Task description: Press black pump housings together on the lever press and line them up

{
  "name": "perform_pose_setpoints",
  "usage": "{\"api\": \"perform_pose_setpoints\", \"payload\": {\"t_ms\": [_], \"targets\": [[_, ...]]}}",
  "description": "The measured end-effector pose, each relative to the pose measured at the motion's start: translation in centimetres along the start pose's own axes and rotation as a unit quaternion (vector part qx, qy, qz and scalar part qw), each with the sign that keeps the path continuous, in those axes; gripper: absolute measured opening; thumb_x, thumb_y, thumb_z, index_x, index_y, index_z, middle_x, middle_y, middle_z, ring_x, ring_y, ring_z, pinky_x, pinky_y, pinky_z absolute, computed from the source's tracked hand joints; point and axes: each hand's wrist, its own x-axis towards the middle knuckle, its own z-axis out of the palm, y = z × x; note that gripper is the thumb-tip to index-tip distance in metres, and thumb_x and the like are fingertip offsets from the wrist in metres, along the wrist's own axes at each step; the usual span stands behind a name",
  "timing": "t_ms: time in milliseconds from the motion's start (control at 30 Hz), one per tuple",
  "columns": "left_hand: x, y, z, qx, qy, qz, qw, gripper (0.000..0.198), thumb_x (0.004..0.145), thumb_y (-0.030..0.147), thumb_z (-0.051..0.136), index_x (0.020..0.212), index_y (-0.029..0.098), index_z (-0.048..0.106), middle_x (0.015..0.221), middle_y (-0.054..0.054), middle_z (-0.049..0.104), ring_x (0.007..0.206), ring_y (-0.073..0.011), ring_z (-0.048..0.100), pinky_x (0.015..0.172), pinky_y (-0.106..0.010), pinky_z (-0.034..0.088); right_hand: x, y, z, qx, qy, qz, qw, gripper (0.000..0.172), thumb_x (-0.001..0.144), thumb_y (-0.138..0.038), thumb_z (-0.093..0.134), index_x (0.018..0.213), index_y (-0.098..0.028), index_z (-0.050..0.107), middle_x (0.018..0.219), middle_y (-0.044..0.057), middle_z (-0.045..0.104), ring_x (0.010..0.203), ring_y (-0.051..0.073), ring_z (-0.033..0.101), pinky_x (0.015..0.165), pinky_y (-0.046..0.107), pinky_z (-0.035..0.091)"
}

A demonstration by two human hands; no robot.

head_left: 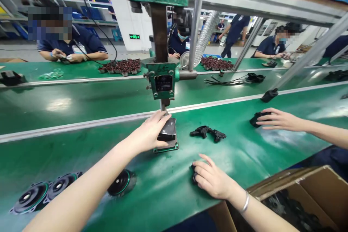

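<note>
Your left fingers (159,117) gripped the black block (169,129) beneath the press (163,79). Right fingers (202,170) closed around a small black part (194,176), axis hidden, over the desk (165,185), right of the block and nearer you.

worktop (152,188): green | block (169,127): black | fittings (202,131): black | round housings (118,185): black, green-ringed | bracelet (246,202): silver | carton (320,192): brown

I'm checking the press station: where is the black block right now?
In the head view, the black block sits near the middle, just below the green press, with the person's left hand on it.
</note>
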Motion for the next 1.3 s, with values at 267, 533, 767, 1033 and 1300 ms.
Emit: {"api": "perform_pose_setpoints", "payload": {"t_ms": [267, 533, 767, 1033, 1300], "targets": [[4.4, -0.3, 1.0, 0.04, -0.076, -0.035, 0.996, 0.062, 0.057, 0.029, 0.075, 0.115, 0.016, 0.056, 0.112, -0.014, 0.063, 0.106, -0.0347, 0.059, 0.087, -0.041, 0.05, -0.6, 0.2, -0.3, 0.014, 0.038, 0.024, 0.999, 0.014, 0.079, -0.014, 0.052, 0.093, -0.014, 0.05, 0.083, 0.002, 0.045, 0.105, 0.009, 0.043, 0.111, 0.043, 0.034], [4.6, 0.4, 1.1, 0.045, -0.085, -0.083, 0.992, 0.055, 0.061, 0.033, 0.07, 0.112, 0.019, 0.055, 0.11, -0.012, 0.063, 0.106, -0.0334, 0.059, 0.085, -0.04, 0.051, 0.5, 0.7, -0.3, 0.051, -0.002, 0.077, 0.996, 0.031, 0.081, -0.041, 0.054, 0.095, -0.014, 0.052, 0.107, 0.008, 0.049, 0.12, 0.018, 0.04, 0.092, 0.031, 0.046], [4.4, -0.2, 1.3, 0.034, -0.09, -0.054, 0.994, 0.062, 0.06, 0.033, 0.071, 0.118, 0.02, 0.053, 0.121, -0.012, 0.06, 0.114, -0.0324, 0.056, 0.092, -0.04, 0.048, 0.4, 0.7, 0.0, 0.057, -0.026, 0.108, 0.992, 0.025, 0.082, -0.033, 0.052, 0.098, -0.015, 0.054, 0.108, 0.008, 0.048, 0.108, 0.012, 0.041, 0.091, 0.027, 0.047], [4.7, 0.2, 1.3, 0.038, -0.089, -0.08, 0.992, 0.058, 0.06, 0.033, 0.071, 0.114, 0.02, 0.056, 0.112, -0.011, 0.063, 0.107, -0.0331, 0.058, 0.088, -0.041, 0.049, 0.2, 0.6, 0.3, 0.062, -0.039, 0.126, 0.989, 0.023, 0.082, -0.031, 0.051, 0.101, -0.017, 0.055, 0.109, 0.007, 0.049, 0.106, 0.01, 0.042, 0.091, 0.025, 0.048], [4.1, 0.6, 1.2, 0.032, -0.085, -0.101, 0.991, 0.077, 0.061, 0.044, 0.076, 0.128, 0.018, 0.048, 0.124, -0.014, 0.057, 0.115, -0.0344, 0.054, 0.093, -0.043, 0.048, 0.0, 0.7, 0.3, 0.071, -0.036, 0.137, 0.987, 0.025, 0.082, -0.03, 0.052, 0.103, -0.016, 0.056, 0.109, 0.007, 0.049, 0.109, 0.01, 0.044, 0.095, 0.025, 0.048]]}}
